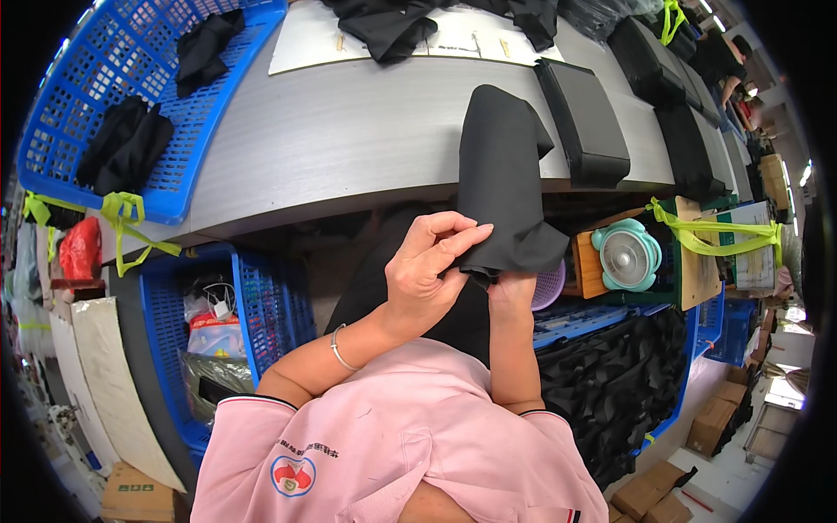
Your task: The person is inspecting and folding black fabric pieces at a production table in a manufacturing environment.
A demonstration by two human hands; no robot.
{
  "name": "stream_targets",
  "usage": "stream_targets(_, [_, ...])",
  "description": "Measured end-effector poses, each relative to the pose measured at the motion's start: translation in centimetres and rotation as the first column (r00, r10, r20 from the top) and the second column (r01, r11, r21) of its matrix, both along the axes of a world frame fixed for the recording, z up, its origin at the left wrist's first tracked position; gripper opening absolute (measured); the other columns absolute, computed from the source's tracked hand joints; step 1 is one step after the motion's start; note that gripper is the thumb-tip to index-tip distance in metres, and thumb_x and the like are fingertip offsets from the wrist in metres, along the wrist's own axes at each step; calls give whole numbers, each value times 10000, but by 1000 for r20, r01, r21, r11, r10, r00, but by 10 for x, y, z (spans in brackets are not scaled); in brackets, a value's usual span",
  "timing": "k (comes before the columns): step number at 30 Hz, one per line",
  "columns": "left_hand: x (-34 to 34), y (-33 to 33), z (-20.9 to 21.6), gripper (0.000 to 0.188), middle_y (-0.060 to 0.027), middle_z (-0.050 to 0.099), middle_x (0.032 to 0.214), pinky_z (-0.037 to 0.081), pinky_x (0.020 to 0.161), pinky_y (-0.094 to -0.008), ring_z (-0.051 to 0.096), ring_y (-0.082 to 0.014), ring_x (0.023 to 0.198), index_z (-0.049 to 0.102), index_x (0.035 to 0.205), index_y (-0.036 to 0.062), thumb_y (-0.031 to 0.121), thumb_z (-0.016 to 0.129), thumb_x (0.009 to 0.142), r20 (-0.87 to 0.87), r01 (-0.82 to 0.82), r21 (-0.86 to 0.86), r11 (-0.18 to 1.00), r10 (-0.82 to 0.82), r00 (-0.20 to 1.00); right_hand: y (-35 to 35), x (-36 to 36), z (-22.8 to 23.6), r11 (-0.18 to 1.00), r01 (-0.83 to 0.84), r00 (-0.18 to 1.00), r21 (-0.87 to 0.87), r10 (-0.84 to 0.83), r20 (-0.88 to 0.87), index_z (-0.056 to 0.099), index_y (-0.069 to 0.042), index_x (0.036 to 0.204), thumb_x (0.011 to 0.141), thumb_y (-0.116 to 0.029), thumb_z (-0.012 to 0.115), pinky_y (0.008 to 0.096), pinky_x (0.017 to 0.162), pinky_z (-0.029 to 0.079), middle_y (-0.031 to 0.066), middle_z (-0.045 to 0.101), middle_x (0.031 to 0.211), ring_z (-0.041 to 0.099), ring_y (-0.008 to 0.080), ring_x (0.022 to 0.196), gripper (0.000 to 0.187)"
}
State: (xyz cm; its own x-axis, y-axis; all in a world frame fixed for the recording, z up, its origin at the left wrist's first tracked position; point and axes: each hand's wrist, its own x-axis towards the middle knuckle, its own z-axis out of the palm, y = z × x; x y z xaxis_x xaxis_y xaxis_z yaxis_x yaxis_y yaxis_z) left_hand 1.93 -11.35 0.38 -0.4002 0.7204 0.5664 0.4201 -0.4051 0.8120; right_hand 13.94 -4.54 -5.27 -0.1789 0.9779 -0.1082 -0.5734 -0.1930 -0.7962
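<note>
A dark, folded fabric piece stretches from my hands to over the table's front edge, its far end rounded and its near end crumpled. My left hand is at the near left edge of this cloth, with thumb and bent fingers closed on its rim. Beneath the crumpled near end, my right hand grips the fabric from below; most of its fingers are hidden under the cloth.
The grey table carries a blue basket with black cloth pieces at left and stacked dark fabric at right. Below stand another blue basket, a small turquoise fan and a heap of black pieces.
</note>
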Motion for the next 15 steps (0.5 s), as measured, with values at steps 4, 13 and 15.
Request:
stream_targets(4, [-2,-2,-5,601,-75,632,1054,556,680,-270,650,-178,890,746,1117,69,-224,593,616,-4,19,-27,999,-19,1000,0,-2,-2,1000,9,1000,-1,-9,26,538,-8,1312,981,-299,584,351,917,555,117,619,1235,643,218,1073,443])
stream_targets(13, [-12,-4,-9,555,-87,626,1103,545,747,-285,639,-187,921,713,1184,58,-153,626,678,30,85,-42,996,-83,996,11,-5,-3,999,19,997,-33,-16,72,529,-12,1328,980,-298,583,371,864,580,122,628,1220,656,231,1043,453])
stream_targets(15, [-15,-2,-9,531,-92,626,1109,543,767,-290,639,-187,923,708,1194,50,-137,636,702,74,100,-22,995,-98,992,16,-8,-7,997,29,998,-78,-25,58,525,-12,1330,979,-291,590,377,876,577,125,624,1224,652,238,1047,454])
